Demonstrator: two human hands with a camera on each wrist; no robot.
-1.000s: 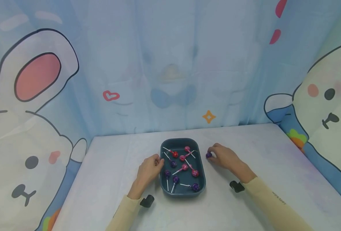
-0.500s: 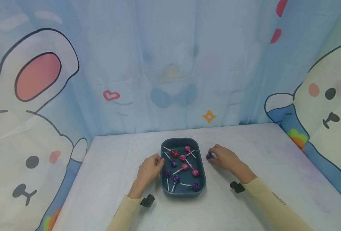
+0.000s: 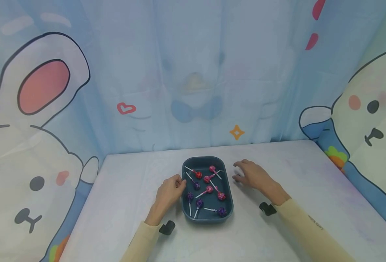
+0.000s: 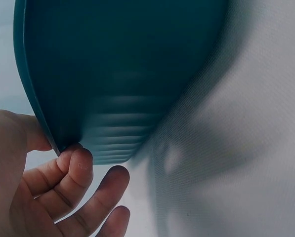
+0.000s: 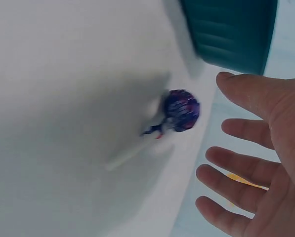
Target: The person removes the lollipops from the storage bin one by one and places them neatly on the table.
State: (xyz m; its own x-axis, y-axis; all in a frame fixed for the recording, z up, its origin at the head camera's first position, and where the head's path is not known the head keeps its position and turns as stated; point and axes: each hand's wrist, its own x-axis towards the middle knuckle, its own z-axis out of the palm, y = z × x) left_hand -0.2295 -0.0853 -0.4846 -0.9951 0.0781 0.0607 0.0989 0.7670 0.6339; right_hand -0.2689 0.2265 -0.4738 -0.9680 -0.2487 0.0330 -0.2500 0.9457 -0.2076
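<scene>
A dark teal tray (image 3: 207, 221) holds several wrapped lollipops: a purple lollipop (image 3: 221, 211), a red lollipop (image 3: 198, 175) and a pink lollipop (image 3: 209, 189) among them. My left hand (image 3: 168, 193) pinches the tray's left rim between thumb and fingers, its other fingers loosely bent beneath in the left wrist view. Right of the tray, my right hand (image 3: 254, 177) is spread with thumb and fingers apart, holding nothing. A purple-wrapped lollipop (image 5: 182, 110) with a white stick lies on the table by that hand in the right wrist view; in the head view the hand covers it.
The white-covered table (image 3: 131, 182) runs back to a blue curtain (image 3: 193, 54) printed with cartoon animals. Each wrist carries a small black camera mount, the left mount (image 3: 167, 227) and the right mount (image 3: 267, 209).
My right hand has let go of the purple lollipop, its fingers and thumb spreading apart. My left hand and the tray have stayed in place.
</scene>
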